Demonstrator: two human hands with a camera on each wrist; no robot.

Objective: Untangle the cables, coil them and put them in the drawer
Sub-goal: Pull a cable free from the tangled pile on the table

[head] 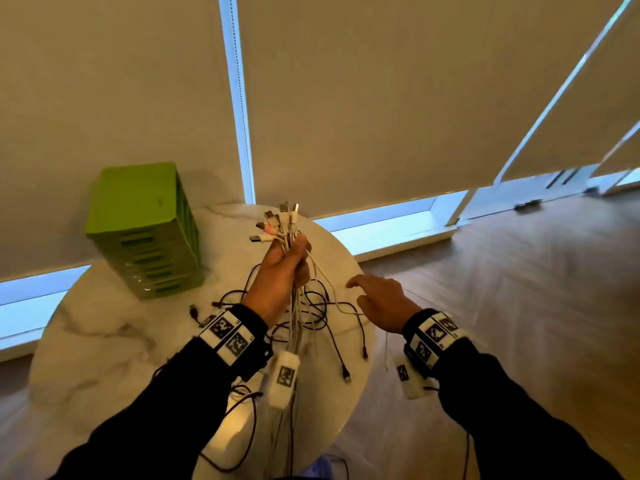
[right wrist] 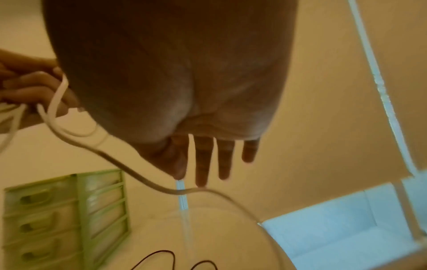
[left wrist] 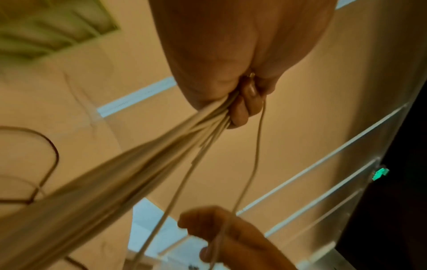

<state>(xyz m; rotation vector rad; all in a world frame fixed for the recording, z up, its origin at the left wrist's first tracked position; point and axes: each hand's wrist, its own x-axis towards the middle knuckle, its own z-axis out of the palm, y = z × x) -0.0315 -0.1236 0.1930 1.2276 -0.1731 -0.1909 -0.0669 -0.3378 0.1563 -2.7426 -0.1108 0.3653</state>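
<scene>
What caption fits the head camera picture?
Left hand grips a bundle of white cables above the marble table; right hand open.

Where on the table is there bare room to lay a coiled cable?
Free: the marble table near-left, between the green drawer unit and the left forearm; also the strip behind the raised cable bundle. Crowded: centre-right, where black cables sprawl to the rim under the right hand.

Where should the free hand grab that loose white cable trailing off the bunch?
Pinch the loose white cable just below the left hand, coming from the right, where the right hand hovers open. There it hangs apart from the white bundle.
</scene>
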